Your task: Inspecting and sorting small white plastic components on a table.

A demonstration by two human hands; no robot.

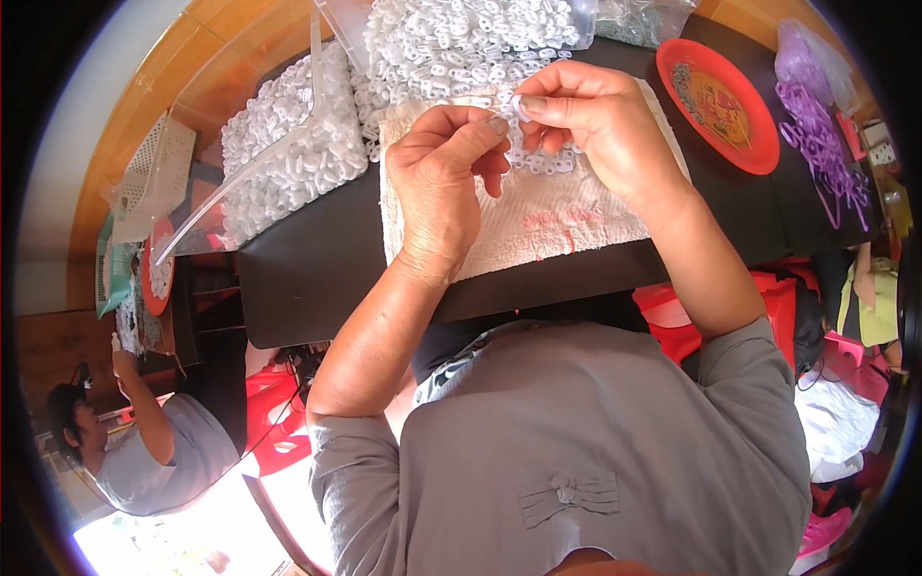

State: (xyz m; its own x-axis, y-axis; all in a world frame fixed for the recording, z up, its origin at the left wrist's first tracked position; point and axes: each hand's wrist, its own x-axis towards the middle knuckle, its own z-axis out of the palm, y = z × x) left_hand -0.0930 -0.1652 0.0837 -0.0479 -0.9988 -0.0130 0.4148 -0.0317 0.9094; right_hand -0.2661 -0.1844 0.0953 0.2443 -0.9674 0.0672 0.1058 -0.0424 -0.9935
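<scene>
Both of my hands are raised over a cream towel (615,226) spread on the dark table. My right hand (615,125) pinches a small white plastic piece (521,108) between thumb and forefinger. Just left of it, my left hand (440,178) is closed, thumb pressed to forefinger; anything in that pinch is too small to make out. Beneath the fingers lies a loose group of small white plastic pieces with holes (552,160), partly hidden by my hands.
White pieces fill a clear bin (461,34) behind the towel and a clear container (288,134) at left. A red plate (764,134) holds small grey bits. Purple straps (821,144) lie far right. Another person (173,446) works at left; a yellow-green garment (874,302) shows at right.
</scene>
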